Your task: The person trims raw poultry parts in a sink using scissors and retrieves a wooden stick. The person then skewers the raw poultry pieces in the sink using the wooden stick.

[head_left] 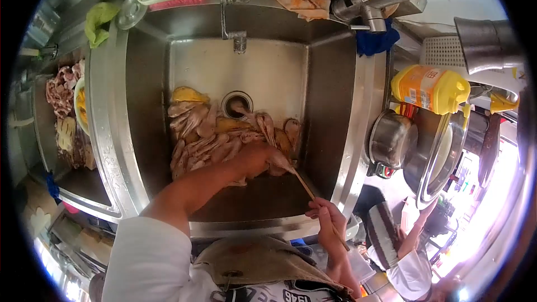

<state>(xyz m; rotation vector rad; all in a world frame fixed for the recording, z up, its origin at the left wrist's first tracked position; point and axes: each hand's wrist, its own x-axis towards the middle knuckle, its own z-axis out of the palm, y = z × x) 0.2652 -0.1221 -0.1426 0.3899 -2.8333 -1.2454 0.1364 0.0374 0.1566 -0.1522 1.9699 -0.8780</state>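
Note:
Many pale pieces of raw meat (196, 148), some looking like poultry legs, lie in the bottom of a deep steel sink (330, 106) around the drain (237, 103). My left hand (254, 158) reaches down among them, its fingers closed round one piece (278, 162) at the right of the pile. Near the sink's front edge my right hand (327, 216) grips a thin wooden stick (305, 185). The stick's far end meets the piece at my left hand; whether it goes into the meat cannot be made out.
Above the sink hangs a faucet (239, 42). A second sink (95, 182) at left holds more meat. On the right are a yellow jug (428, 89), a steel pot (393, 138) and a large basin (436, 162). Another person's white sleeve (410, 277) shows at the lower right.

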